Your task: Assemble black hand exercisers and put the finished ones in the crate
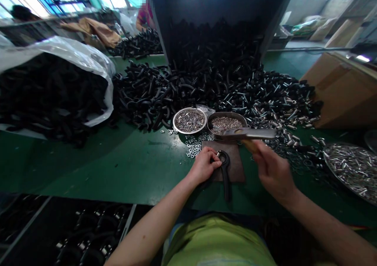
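Observation:
My right hand [273,171] grips the wooden handle of a hammer [249,134], raised over the bench with its metal head level. My left hand [205,164] is closed at the ring end of a black handle-like part [225,175]. A small shiny metal piece [218,154] shows at its fingertips, by the ring. The black part lies on a brown square pad [237,164], its straight end reaching past the pad toward me. Whether the left fingers hold the metal piece, the ring or both is hard to tell.
Behind the pad stand a round metal bowl [190,120] and an oval tin [226,121] of small metal parts, with loose nuts [193,150] nearby. Black parts [188,89] are heaped beyond. A plastic bag [108,81] stands left; a cardboard box [344,89] and a pin tray [353,171] stand right.

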A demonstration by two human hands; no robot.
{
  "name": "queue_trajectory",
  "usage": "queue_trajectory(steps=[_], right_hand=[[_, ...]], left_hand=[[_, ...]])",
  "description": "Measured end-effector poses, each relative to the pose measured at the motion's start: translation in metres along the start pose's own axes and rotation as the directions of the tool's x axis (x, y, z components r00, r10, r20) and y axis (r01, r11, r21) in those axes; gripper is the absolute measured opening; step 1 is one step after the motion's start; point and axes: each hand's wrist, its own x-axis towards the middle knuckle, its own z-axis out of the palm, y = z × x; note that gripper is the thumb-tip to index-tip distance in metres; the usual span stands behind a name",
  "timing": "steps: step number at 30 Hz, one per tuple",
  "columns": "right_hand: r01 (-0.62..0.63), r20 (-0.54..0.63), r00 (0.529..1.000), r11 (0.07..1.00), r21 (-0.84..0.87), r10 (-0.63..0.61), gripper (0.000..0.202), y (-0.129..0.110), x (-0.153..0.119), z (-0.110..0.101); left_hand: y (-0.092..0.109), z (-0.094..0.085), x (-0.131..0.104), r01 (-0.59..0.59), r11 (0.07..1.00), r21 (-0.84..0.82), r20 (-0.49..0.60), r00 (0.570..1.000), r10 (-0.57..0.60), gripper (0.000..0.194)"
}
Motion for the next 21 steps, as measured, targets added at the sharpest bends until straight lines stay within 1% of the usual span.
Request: queue_trajectory(steps=[1, 3, 4, 6, 8, 9, 10, 11, 12, 13, 14, 15, 16, 17, 18, 19, 20, 21], right_hand=[[0.016, 0.08, 0.997, 0.999, -0.047, -0.012, 0.04, 0.001, -0.002, 0.006], [0.046, 0.246, 0.969, 0.992, -0.119, -0.015, 0.039, 0.005, -0.002, 0.017], [0.042, 0.284, 0.959, 0.99, -0.132, -0.003, 0.039, 0.005, -0.001, 0.018], [0.023, 0.278, 0.961, 0.995, -0.095, 0.005, 0.039, 0.003, 0.003, 0.01], [0.01, 0.197, 0.98, 1.0, -0.002, -0.009, 0.038, -0.005, 0.003, -0.011], [0.001, 0.128, 0.992, 0.998, 0.06, -0.009, 0.037, -0.009, 0.0, -0.022], [-0.023, 0.036, 0.999, 0.993, 0.119, 0.019, 0.038, -0.014, -0.004, -0.032], [-0.058, -0.077, 0.994, 0.985, 0.165, 0.071, 0.039, -0.017, -0.009, -0.039], [-0.085, -0.188, 0.975, 0.978, 0.189, 0.121, 0.04, -0.02, -0.015, -0.043], [-0.083, -0.263, 0.956, 0.979, 0.185, 0.131, 0.041, -0.021, -0.021, -0.042], [-0.054, -0.279, 0.956, 0.987, 0.149, 0.095, 0.041, -0.021, -0.026, -0.039], [-0.002, -0.22, 0.975, 0.996, 0.095, 0.023, 0.04, -0.021, -0.03, -0.033], [0.062, -0.101, 0.993, 0.997, 0.045, -0.057, 0.038, -0.019, -0.032, -0.026], [0.124, 0.042, 0.991, 0.992, 0.018, -0.124, 0.038, -0.018, -0.032, -0.02], [0.152, 0.154, 0.976, 0.988, 0.01, -0.151, 0.038, -0.017, -0.032, -0.016], [0.145, 0.197, 0.97, 0.989, 0.012, -0.144, 0.039, -0.016, -0.031, -0.014], [0.121, 0.17, 0.978, 0.992, 0.017, -0.123, 0.039, -0.015, -0.03, -0.013], [0.108, 0.103, 0.989, 0.994, 0.027, -0.11, 0.039, -0.015, -0.03, -0.013]], left_hand=[[-0.001, 0.001, 0.0, -0.008, 1.0, 0.012, -0.009, 1.0, 0.008, 0.005], [-0.002, 0.002, -0.001, -0.034, 0.998, 0.047, -0.031, 0.999, 0.036, 0.007], [-0.002, 0.002, -0.003, -0.046, 0.996, 0.072, -0.05, 0.997, 0.05, 0.01], [-0.002, 0.003, -0.011, -0.059, 0.988, 0.141, -0.115, 0.99, 0.075, 0.019], [-0.002, 0.004, -0.025, -0.042, 0.972, 0.231, -0.211, 0.973, 0.092, 0.031], [-0.001, 0.005, -0.032, -0.026, 0.961, 0.276, -0.258, 0.961, 0.1, 0.035], [-0.001, 0.006, -0.04, -0.011, 0.949, 0.316, -0.287, 0.952, 0.106, 0.038], [-0.001, 0.007, -0.047, 0.001, 0.938, 0.347, -0.295, 0.949, 0.108, 0.037], [-0.001, 0.008, -0.053, 0.01, 0.928, 0.371, -0.287, 0.952, 0.105, 0.032], [-0.001, 0.009, -0.058, 0.015, 0.922, 0.387, -0.268, 0.959, 0.097, 0.026], [-0.002, 0.01, -0.061, 0.02, 0.918, 0.396, -0.244, 0.966, 0.085, 0.02], [-0.002, 0.011, -0.063, 0.024, 0.916, 0.401, -0.221, 0.973, 0.071, 0.014], [-0.003, 0.011, -0.063, 0.028, 0.915, 0.404, -0.205, 0.977, 0.06, 0.01], [-0.003, 0.012, -0.063, 0.03, 0.914, 0.406, -0.196, 0.979, 0.054, 0.009], [-0.004, 0.012, -0.062, 0.028, 0.913, 0.406, -0.189, 0.98, 0.054, 0.009], [-0.004, 0.011, -0.06, 0.023, 0.914, 0.406, -0.184, 0.981, 0.057, 0.009], [-0.004, 0.011, -0.059, 0.017, 0.914, 0.405, -0.181, 0.981, 0.062, 0.01], [-0.003, 0.01, -0.058, 0.014, 0.915, 0.404, -0.181, 0.981, 0.064, 0.01]])
